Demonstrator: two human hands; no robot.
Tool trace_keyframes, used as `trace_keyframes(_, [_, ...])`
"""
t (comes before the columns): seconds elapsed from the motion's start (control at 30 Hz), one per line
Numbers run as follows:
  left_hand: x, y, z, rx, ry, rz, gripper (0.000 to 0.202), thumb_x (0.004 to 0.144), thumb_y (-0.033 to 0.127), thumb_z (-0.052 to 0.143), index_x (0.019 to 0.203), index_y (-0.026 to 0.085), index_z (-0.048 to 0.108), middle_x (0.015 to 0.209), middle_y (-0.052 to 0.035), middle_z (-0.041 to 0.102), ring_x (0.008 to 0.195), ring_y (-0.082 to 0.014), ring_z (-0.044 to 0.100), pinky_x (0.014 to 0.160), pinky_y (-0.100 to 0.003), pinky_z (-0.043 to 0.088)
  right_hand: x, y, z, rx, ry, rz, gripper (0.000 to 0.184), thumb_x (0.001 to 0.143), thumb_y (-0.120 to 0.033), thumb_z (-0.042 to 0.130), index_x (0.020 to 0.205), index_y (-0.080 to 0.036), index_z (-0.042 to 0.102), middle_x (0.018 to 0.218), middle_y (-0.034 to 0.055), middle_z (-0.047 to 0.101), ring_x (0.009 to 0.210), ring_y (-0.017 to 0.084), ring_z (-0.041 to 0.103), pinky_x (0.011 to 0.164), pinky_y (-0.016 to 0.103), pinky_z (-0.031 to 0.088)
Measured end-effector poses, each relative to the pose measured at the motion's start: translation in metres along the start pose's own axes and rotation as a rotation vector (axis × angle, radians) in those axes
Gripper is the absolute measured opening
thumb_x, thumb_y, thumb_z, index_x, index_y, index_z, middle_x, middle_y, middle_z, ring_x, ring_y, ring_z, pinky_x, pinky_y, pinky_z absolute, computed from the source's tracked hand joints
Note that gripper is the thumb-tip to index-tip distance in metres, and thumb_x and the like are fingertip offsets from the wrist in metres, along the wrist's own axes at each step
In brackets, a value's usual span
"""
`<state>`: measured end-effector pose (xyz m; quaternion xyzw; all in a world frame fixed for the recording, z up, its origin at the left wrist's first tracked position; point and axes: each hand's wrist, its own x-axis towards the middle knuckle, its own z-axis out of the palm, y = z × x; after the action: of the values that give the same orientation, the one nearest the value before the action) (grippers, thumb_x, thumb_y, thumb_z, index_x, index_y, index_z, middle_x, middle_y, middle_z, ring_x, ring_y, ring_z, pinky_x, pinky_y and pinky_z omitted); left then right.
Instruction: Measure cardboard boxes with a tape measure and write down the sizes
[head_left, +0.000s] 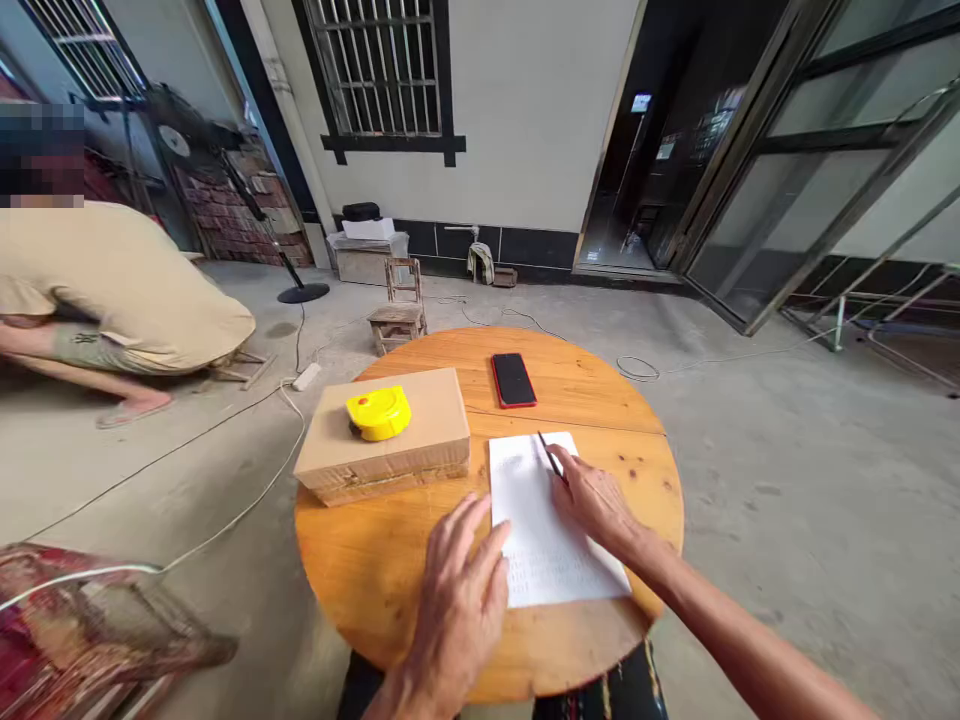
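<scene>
A white sheet of paper (534, 515) lies on a round wooden table (367, 570), with rows of faint marks on its lower part. Over its upper right side, my right hand (596, 500) is closed around a dark pen (550, 456), which slants across the sheet; the exact tip contact is too small to tell. My left hand (465, 590) rests with fingers spread by the sheet's left edge, fingertips at or near the paper. Left of the sheet sits a cardboard box (431, 415) with a yellow tape measure (381, 413) on top. A red-edged phone (514, 380) lies beyond the paper.
On the left, a person in a tan shirt (120, 290) sits low, near a standing fan (176, 140). Cables (262, 490) run over the concrete floor. A small wooden chair (397, 310) stands behind the table. Metal frames (840, 320) are at the right.
</scene>
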<state>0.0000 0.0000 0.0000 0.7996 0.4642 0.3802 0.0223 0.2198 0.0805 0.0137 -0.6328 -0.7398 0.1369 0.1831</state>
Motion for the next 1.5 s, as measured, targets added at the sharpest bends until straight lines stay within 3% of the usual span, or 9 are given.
trace_keyframes(0.17, [0.025,0.017,0.027,0.031,-0.281,0.026,0.041,0.086,0.008,0.051,0.125,0.018,0.059,0.146,-0.0129,0.048,0.137,-0.0304,0.041,0.108,-0.052,0.043,-0.032,0.025,-0.036,0.155,0.032,0.020,0.037,0.095,-0.028,0.034,0.114,-0.018,0.065,0.088,0.0079,0.070,0.069,0.020,0.065,0.064,0.031,0.048])
trace_keyframes(0.27, [0.043,0.018,0.044,0.048,-0.424,0.012,0.042,0.087,0.015,0.057,0.129,0.019,0.058,0.152,-0.0130,0.042,0.142,-0.0332,0.034,0.111,-0.056,0.037,-0.059,0.040,-0.051,0.420,0.063,0.052,0.036,0.097,-0.037,0.037,0.118,-0.021,0.064,0.084,0.0059,0.068,0.070,0.019,0.065,0.062,0.029,0.051])
trace_keyframes(0.4, [0.052,0.015,0.060,0.026,-0.513,0.042,0.044,0.091,0.031,0.060,0.133,0.022,0.054,0.153,-0.0118,0.041,0.143,-0.0339,0.031,0.115,-0.057,0.030,-0.089,0.051,-0.056,0.612,0.286,0.029,0.031,0.091,-0.038,0.057,0.119,-0.025,0.058,0.086,0.0047,0.065,0.076,0.018,0.064,0.064,0.027,0.053])
trace_keyframes(0.53, [0.044,0.015,0.063,0.034,-0.537,0.047,0.041,0.094,0.037,0.057,0.132,0.023,0.055,0.152,-0.0113,0.043,0.143,-0.0334,0.032,0.116,-0.059,0.026,-0.101,0.052,-0.052,0.600,0.481,0.115,0.018,0.089,-0.039,0.064,0.099,-0.024,0.064,0.070,0.0002,0.063,0.060,0.013,0.058,0.057,0.023,0.049])
trace_keyframes(0.67, [0.034,0.016,0.059,0.044,-0.538,0.041,0.041,0.092,0.036,0.059,0.131,0.024,0.055,0.153,-0.0095,0.042,0.144,-0.0319,0.031,0.116,-0.058,0.027,-0.094,0.050,-0.050,0.748,0.461,0.175,0.027,0.094,-0.044,0.057,0.106,-0.022,0.066,0.069,0.0016,0.068,0.054,0.013,0.055,0.054,0.025,0.049])
trace_keyframes(0.9, [0.023,0.013,0.052,0.010,-0.533,0.049,0.043,0.092,0.038,0.060,0.132,0.025,0.054,0.153,-0.0077,0.041,0.144,-0.0306,0.029,0.117,-0.057,0.024,-0.081,0.043,-0.037,0.963,0.497,0.209,0.023,0.088,-0.042,0.067,0.080,-0.021,0.062,0.060,0.0006,0.064,0.052,0.013,0.054,0.050,0.024,0.044])
trace_keyframes(1.03, [0.028,0.015,0.050,0.000,-0.540,0.013,0.044,0.087,0.037,0.065,0.129,0.025,0.057,0.151,-0.0075,0.044,0.141,-0.0318,0.033,0.115,-0.057,0.027,-0.071,0.037,-0.029,1.123,0.461,0.270,0.034,0.091,-0.050,0.058,0.100,-0.019,0.067,0.076,0.0072,0.071,0.067,0.020,0.066,0.049,0.027,0.048])
trace_keyframes(1.23, [0.049,0.027,0.050,0.089,-0.514,-0.022,0.021,0.091,0.030,0.060,0.109,0.021,0.064,0.127,-0.0057,0.061,0.117,-0.0270,0.052,0.100,-0.045,0.045,-0.054,0.020,-0.019,1.032,0.339,0.165,0.026,0.089,-0.044,0.064,0.079,-0.021,0.060,0.062,-0.0008,0.062,0.055,0.012,0.054,0.052,0.024,0.046])
trace_keyframes(1.5, [0.057,0.022,0.065,0.117,-0.497,0.026,0.013,0.089,0.011,0.053,0.090,0.019,0.063,0.103,-0.0064,0.063,0.098,-0.0258,0.056,0.083,-0.041,0.051,-0.045,0.024,-0.009,0.898,0.215,0.190,0.029,0.092,-0.048,0.058,0.096,-0.020,0.067,0.073,0.0023,0.067,0.065,0.015,0.059,0.061,0.027,0.050])
